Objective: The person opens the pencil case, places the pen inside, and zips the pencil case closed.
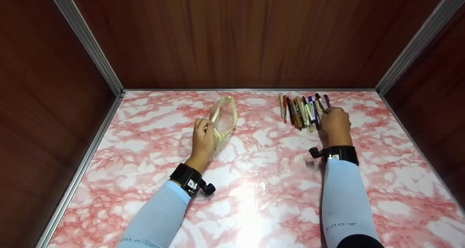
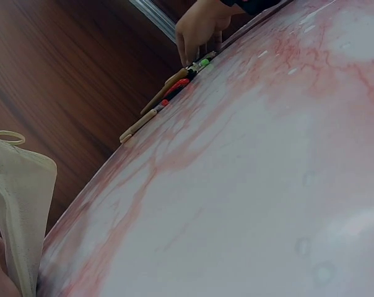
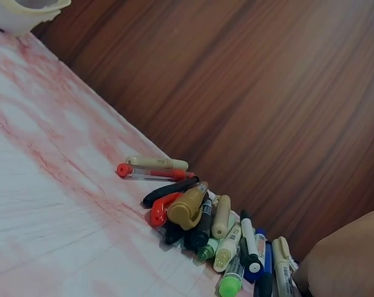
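My left hand (image 1: 204, 137) grips the near left edge of a pale yellow mesh pouch (image 1: 215, 114), thumb and fingers on its rim. The pouch's mouth gapes, and a thin loop hangs at its near end. In the left wrist view the pouch (image 2: 26, 204) fills the lower left. My right hand (image 1: 336, 122) reaches down at the right end of a row of pens and markers (image 1: 298, 112), close to a purple pen (image 1: 327, 101). In the right wrist view its fingertips are hidden beside a beige marker (image 3: 282, 269); I cannot tell whether they pinch a pen.
The pens lie side by side, some overlapping, near the back wall (image 1: 250, 41). A red pen (image 3: 153, 174) and a green-capped marker (image 3: 230, 283) are among them. Wood-grain side walls with metal edging enclose the red-and-white marbled table (image 1: 254, 161).
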Tool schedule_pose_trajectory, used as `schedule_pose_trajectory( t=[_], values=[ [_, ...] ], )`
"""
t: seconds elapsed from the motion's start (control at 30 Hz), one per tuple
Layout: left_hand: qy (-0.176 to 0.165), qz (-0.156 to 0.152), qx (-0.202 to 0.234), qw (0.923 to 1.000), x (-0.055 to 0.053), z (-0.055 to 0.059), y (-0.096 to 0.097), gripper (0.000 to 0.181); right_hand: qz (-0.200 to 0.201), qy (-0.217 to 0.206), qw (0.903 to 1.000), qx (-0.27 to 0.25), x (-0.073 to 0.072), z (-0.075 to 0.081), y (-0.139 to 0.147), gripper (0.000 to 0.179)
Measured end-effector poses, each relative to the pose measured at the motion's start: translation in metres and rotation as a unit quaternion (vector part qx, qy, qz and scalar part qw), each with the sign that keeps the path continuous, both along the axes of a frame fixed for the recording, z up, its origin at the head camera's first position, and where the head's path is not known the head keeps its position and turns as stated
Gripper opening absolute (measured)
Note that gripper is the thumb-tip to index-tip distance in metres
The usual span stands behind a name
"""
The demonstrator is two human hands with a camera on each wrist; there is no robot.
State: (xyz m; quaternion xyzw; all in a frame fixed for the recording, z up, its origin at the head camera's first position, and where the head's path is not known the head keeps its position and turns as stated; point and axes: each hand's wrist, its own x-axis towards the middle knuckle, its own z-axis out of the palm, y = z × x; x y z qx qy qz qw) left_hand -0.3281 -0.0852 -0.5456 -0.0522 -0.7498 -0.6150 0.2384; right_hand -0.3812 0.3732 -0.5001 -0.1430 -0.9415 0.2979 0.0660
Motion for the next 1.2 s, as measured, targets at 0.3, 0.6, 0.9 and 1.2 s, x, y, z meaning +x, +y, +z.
schedule_pose_trajectory(
  t=[0.3,0.6,0.9,1.2],
  values=[
    [-0.006,0.003,0.000,1.0000,0.002,0.002,0.001,0.018,-0.007,0.011,0.9987,-0.050,0.003,0.001,0.003,0.048],
    [-0.012,0.000,-0.008,0.9999,0.000,0.001,0.000,0.020,-0.027,0.004,0.9989,-0.038,0.002,0.003,0.010,0.045],
    [-0.024,-0.006,-0.014,0.9996,0.001,0.000,-0.001,0.022,-0.042,0.013,0.9986,-0.029,0.009,0.000,0.015,0.037],
    [-0.008,-0.001,-0.017,0.9998,0.001,0.000,0.000,0.021,-0.038,0.011,0.9981,-0.048,0.010,-0.001,0.015,0.053]
  ],
)
